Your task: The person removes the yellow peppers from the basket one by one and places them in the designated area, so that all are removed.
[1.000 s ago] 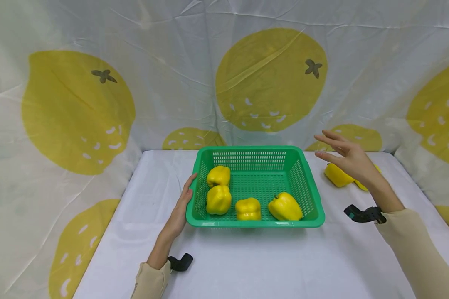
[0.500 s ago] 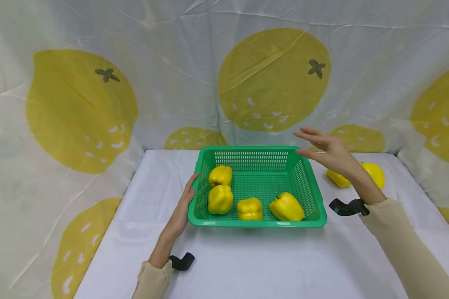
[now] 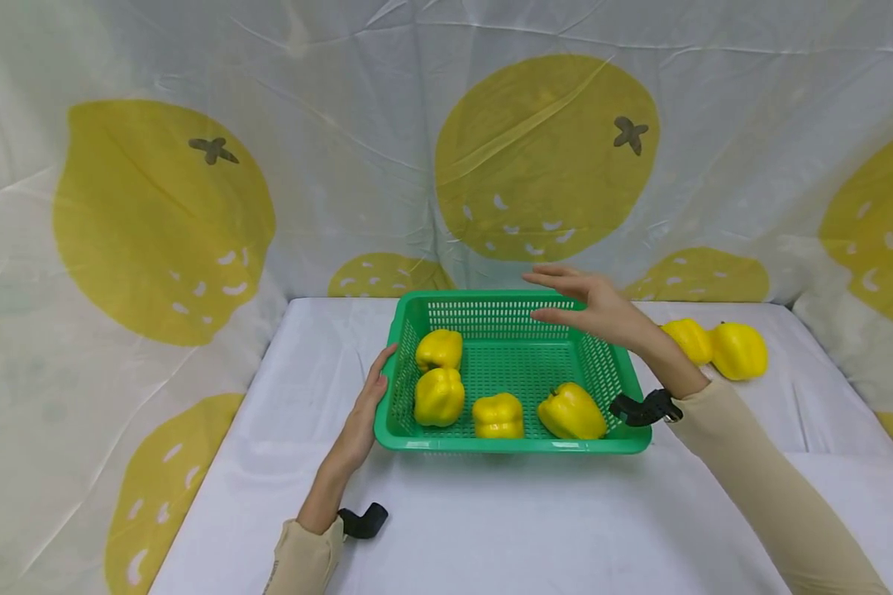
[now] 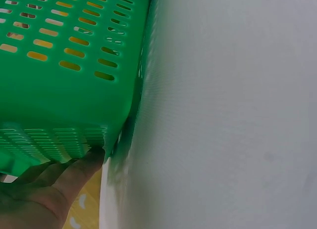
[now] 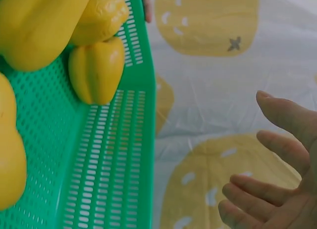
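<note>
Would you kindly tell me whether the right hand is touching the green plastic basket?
Apart: the right wrist view shows lemon-print cloth plainly visible in the gap between the right hand and the green plastic basket.

Pale cloth is hung behind the worktop and at both sides. Large yellow lemons are printed across it, flecked with white, some marked with a dark star. The cloth is crossed by thin creases. The worktop is covered in white, lightly wrinkled, and lit by soft light, with faint shadows cast.
</note>
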### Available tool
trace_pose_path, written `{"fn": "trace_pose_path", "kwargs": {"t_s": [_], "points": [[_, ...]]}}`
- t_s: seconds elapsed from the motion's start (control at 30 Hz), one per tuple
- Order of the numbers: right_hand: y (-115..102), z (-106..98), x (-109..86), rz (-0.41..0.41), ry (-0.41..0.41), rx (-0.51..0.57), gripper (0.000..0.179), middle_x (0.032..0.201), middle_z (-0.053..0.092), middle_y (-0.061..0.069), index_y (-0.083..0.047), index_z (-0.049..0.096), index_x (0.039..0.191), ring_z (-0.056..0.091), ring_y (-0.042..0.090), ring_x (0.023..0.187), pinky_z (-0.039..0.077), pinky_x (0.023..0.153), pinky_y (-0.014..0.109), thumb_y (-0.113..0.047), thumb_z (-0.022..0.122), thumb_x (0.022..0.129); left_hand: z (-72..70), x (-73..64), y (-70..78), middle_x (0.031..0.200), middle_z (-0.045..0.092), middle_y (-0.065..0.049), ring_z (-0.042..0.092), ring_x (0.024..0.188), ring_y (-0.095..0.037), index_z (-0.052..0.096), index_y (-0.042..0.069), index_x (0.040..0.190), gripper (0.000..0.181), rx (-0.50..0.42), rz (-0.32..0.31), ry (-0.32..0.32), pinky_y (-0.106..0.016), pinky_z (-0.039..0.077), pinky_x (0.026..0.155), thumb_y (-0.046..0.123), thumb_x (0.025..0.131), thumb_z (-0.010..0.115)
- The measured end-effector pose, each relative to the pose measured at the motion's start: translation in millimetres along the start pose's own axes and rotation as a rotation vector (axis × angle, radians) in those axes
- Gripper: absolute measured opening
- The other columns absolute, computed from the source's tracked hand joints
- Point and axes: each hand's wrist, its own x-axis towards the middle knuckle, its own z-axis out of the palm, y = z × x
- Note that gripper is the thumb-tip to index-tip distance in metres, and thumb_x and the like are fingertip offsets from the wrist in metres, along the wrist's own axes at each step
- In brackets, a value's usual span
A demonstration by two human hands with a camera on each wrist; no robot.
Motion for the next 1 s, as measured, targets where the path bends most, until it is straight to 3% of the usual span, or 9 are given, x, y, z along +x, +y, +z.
{"fn": "trace_pose_path", "kwargs": {"t_s": [0.23,0.57,1.0], "points": [[-11,13,16.1,-0.010,-0.038,0.019,0.059,0.164,0.042,0.009,-0.023,0.052,0.153,0.040,0.036,0.150,0.038,0.114,0.064,-0.029,0.073,0.098,-0.2,-0.4,0.2,0.174,0.008,0.006,0.011,0.159,-0.025,0.018,0.041,0.164,0.050,0.008,-0.015,0.000,-0.062,0.005,0.126,0.042,0.114,0.018],[-18,34,38.3,-0.072,-0.114,0.101,0.056,0.156,0.051,0.010,-0.019,0.057,0.150,0.046,0.032,0.145,0.039,0.115,0.061,-0.021,0.075,0.097,-0.2,1.6,-1.0,0.175,0.009,0.000,0.015,0.157,-0.029,0.017,0.036,0.164,0.051,0.008,-0.031,0.006,-0.061,0.010,0.125,0.043,0.114,0.018],[-22,62,57.0,-0.117,-0.292,0.160,0.051,0.153,0.057,0.009,-0.015,0.061,0.146,0.053,0.034,0.141,0.044,0.113,0.058,-0.021,0.075,0.097,-0.3,1.0,-1.3,0.174,0.010,0.004,0.016,0.157,-0.027,0.020,0.042,0.163,0.049,0.006,-0.036,0.007,-0.060,0.010,0.126,0.044,0.114,0.018]]}}
